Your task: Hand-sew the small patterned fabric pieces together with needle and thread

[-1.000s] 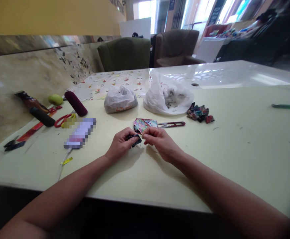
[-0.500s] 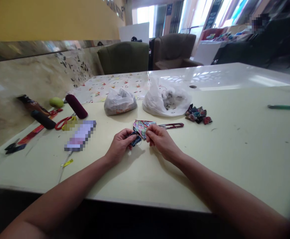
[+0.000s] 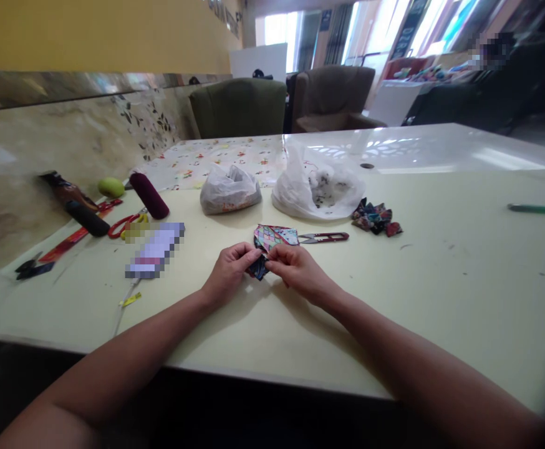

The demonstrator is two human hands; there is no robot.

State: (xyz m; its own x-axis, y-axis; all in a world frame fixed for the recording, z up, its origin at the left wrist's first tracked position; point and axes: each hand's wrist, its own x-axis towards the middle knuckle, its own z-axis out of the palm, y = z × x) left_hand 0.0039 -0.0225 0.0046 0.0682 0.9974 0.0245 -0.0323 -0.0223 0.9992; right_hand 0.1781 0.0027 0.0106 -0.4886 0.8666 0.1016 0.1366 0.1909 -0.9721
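Between the finger and thumb of my left hand (image 3: 235, 265) is a small dark blue patterned piece of fabric (image 3: 259, 269), held just above the table. My right hand (image 3: 294, 265) is closed in a pinch, its fingertips against the right side of that piece; whatever they grip is too small to make out. Right behind the hands lies a multicoloured scale-patterned piece of cloth (image 3: 276, 236), partly covered by the fingers. A pair of thread snips (image 3: 326, 237) with dark red handles rests beside it, blades toward the cloth.
Behind the hands stand a grey plastic bag (image 3: 230, 190) and an open white bag (image 3: 295, 193), with dark fabric scraps (image 3: 375, 217) beside it. Left are a phone (image 3: 155, 249) on a cable, scissors (image 3: 125, 226), a maroon thread cone (image 3: 149, 195) and an apple (image 3: 111, 187). A green pen-like object (image 3: 534, 209) lies far right.
My right hand has moved left and in to the dark fabric, from beside the multicoloured cloth. My left hand still holds the fabric. The whole view has shifted slightly.
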